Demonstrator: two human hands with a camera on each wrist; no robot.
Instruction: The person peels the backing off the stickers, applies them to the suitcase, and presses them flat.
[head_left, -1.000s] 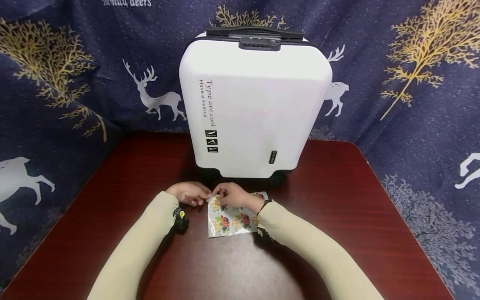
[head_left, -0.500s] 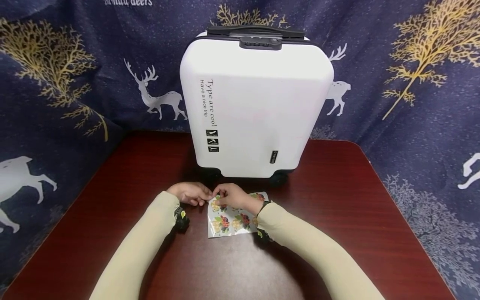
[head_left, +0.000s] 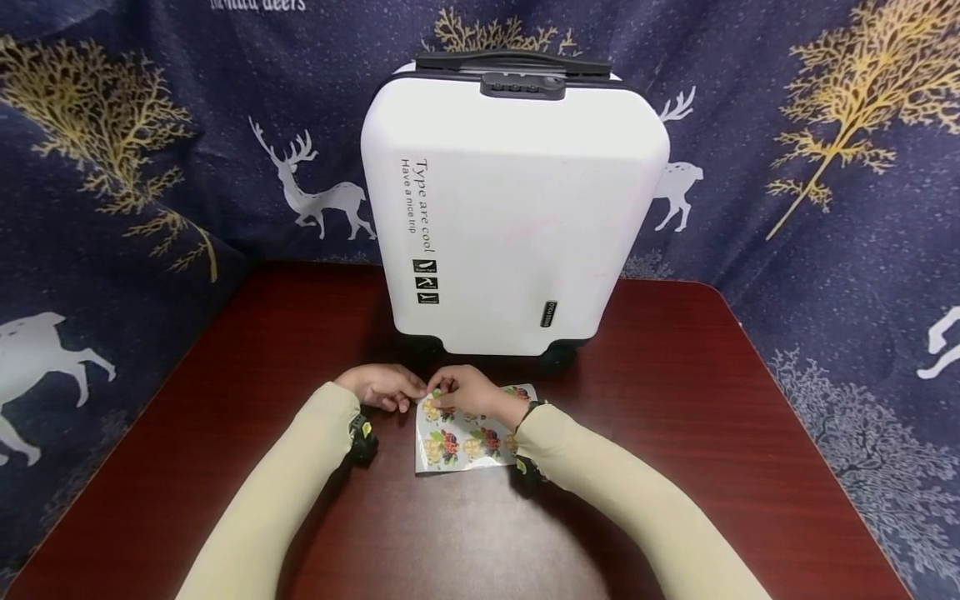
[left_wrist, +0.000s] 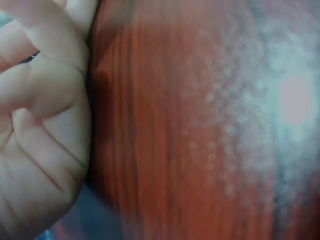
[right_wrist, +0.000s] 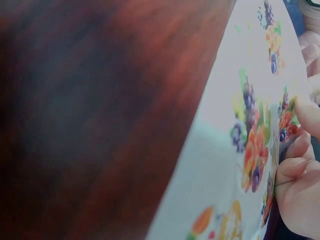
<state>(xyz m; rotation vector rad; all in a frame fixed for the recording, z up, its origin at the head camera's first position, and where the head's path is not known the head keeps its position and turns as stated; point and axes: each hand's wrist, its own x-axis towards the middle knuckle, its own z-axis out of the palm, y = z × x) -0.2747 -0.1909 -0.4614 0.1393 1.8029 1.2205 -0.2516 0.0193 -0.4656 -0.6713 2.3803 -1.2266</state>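
A white sheet of stickers [head_left: 468,450], printed with repeated clusters of fruit, lies on the table below the suitcase. At its upper left corner my right hand [head_left: 472,393] has thumb and index finger pinched together, with the other fingers curled over the sheet. My left hand [head_left: 381,387] meets it from the left, holding the same corner between its fingertips. In the right wrist view the sticker sheet [right_wrist: 255,130] rises at a slant, with fingers at its right edge. The left wrist view shows only curled fingers and palm; the held corner is out of sight there.
A white hard-shell suitcase [head_left: 517,217] stands upright behind both hands, on black wheels. The dark red wooden table [head_left: 675,450] extends to both sides. A blue cloth [head_left: 307,75] with deer and trees hangs behind.
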